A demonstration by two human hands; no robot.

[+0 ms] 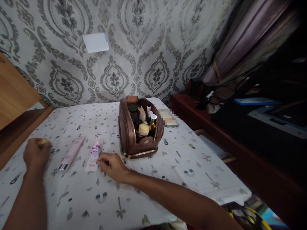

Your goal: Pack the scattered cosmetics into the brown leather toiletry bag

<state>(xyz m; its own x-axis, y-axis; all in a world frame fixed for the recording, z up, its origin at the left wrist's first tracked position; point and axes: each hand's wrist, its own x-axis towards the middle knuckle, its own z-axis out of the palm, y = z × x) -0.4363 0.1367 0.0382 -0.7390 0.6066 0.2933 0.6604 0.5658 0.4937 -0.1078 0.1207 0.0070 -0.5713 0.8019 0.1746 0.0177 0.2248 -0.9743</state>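
My left hand (35,155) rests on the table at the left, its fingers curled round a small yellowish round item (43,142). My right hand (112,166) lies in the middle of the table, fingers bent, fingertips touching the lower end of a small pink and white tube (93,156). A longer pale pink tube (72,153) with a silver cap lies between my two hands. Behind the right hand stands an open brown leather toiletry bag (129,134) filled with several bottles and jars.
The table wears a white cloth (168,169) printed with small figures. A flat pale packet (168,118) lies right of the bag. Wooden furniture (14,95) stands at the left, a dark red shelf (216,127) with cables and devices at the right. Patterned wallpaper is behind.
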